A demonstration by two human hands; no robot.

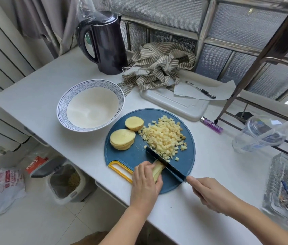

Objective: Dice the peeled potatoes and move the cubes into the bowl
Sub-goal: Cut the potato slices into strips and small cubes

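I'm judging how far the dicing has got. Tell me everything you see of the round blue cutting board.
The round blue plastic-looking cutting board lies flat on the white counter beside the white patterned bowl, yellow loop grip at its near-left edge. It carries a pile of potato cubes, a stack of potato slices and a potato end piece. The left hand holds potato strips on it; the dark knife in the right hand cuts them.

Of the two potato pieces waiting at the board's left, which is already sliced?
The nearer one, the stack of slices, its edge showing layers; the potato end behind it, by the bowl, is one solid domed chunk.
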